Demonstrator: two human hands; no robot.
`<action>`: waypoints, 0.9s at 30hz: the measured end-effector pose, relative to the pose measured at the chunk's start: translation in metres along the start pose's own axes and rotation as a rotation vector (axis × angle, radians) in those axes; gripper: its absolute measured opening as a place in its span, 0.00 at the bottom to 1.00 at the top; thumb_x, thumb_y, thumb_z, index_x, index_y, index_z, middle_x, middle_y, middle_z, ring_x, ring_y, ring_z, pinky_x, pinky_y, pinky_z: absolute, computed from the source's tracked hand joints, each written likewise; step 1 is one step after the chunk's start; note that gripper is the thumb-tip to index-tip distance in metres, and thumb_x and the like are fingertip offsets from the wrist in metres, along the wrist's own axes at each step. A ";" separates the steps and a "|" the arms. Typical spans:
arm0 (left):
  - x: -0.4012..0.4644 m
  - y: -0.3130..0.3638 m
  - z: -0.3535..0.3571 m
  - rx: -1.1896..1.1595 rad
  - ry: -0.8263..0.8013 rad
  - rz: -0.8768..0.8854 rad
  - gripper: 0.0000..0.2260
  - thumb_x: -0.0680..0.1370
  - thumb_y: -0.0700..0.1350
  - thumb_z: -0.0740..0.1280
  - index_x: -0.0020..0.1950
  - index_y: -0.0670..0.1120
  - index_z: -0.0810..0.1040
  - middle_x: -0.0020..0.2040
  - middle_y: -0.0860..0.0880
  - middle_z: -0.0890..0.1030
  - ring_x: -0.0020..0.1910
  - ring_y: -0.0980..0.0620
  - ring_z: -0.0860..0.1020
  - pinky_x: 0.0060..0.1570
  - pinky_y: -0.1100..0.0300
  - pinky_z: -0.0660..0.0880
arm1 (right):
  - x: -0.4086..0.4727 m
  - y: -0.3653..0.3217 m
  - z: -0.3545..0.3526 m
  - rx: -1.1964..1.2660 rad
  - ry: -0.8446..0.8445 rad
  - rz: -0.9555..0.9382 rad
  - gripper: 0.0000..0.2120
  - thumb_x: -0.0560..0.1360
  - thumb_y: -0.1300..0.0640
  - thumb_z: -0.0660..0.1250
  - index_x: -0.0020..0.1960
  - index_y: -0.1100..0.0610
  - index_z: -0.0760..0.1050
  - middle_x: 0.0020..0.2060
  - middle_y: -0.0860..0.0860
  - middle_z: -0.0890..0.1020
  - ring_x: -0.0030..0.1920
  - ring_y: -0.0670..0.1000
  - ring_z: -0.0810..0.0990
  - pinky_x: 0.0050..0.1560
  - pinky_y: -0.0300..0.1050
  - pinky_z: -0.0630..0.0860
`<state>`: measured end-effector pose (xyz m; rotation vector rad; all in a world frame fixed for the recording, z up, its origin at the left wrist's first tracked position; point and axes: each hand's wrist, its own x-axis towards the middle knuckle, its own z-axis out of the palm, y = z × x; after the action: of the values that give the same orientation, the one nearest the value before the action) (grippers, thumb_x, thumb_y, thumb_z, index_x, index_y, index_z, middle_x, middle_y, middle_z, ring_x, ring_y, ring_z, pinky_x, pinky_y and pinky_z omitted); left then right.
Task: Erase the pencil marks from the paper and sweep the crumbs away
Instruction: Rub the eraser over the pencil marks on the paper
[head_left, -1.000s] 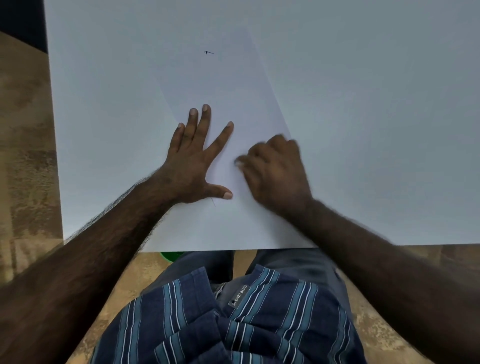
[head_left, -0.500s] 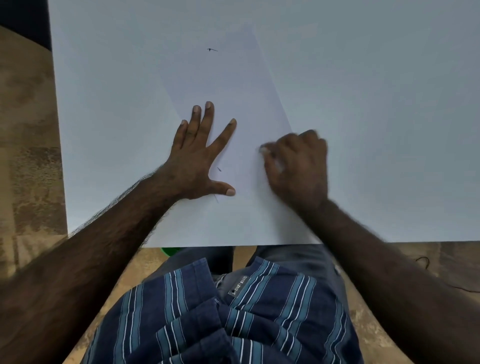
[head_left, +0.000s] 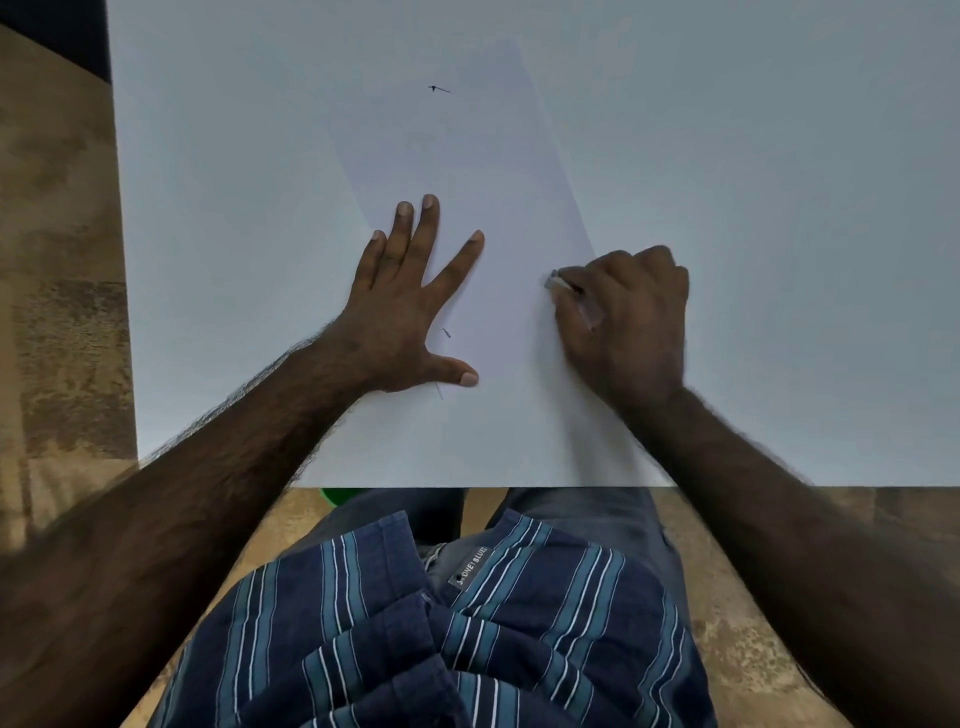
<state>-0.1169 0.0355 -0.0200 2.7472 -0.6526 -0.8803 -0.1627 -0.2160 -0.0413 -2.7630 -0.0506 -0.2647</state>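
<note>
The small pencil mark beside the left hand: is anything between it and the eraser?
No. Only bare paper lies between the eraser in the right hand and the small pencil mark; the left hand lies flat beside it.

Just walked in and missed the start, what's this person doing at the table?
A person is erasing pencil marks from a sheet of paper on a white table. The left hand lies flat with fingers spread, pinning the sheet. The right hand has a grip on a small eraser at the sheet's right edge. A dark mark near the top and a small one by the left hand remain.
</note>
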 end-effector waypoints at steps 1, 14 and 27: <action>-0.001 0.001 -0.001 0.008 0.001 -0.004 0.63 0.67 0.76 0.73 0.85 0.58 0.34 0.83 0.43 0.26 0.82 0.40 0.27 0.81 0.43 0.33 | -0.002 -0.002 0.001 0.014 -0.002 0.012 0.06 0.82 0.53 0.72 0.50 0.52 0.87 0.41 0.49 0.84 0.44 0.60 0.77 0.44 0.52 0.65; 0.010 0.020 -0.011 -0.001 0.002 0.045 0.61 0.69 0.68 0.78 0.87 0.55 0.40 0.85 0.43 0.31 0.84 0.40 0.32 0.83 0.45 0.39 | -0.014 -0.010 0.000 0.071 -0.033 0.066 0.06 0.82 0.54 0.72 0.53 0.53 0.88 0.43 0.49 0.84 0.46 0.58 0.77 0.47 0.54 0.68; 0.013 0.014 -0.008 -0.009 0.012 0.062 0.62 0.69 0.69 0.77 0.87 0.56 0.38 0.85 0.44 0.30 0.84 0.41 0.30 0.81 0.46 0.36 | -0.004 0.002 -0.008 0.005 0.001 0.046 0.06 0.82 0.55 0.72 0.50 0.54 0.87 0.41 0.51 0.84 0.44 0.61 0.78 0.45 0.54 0.68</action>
<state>-0.1079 0.0173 -0.0161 2.7064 -0.7259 -0.8502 -0.1682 -0.2203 -0.0355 -2.7552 0.0128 -0.2529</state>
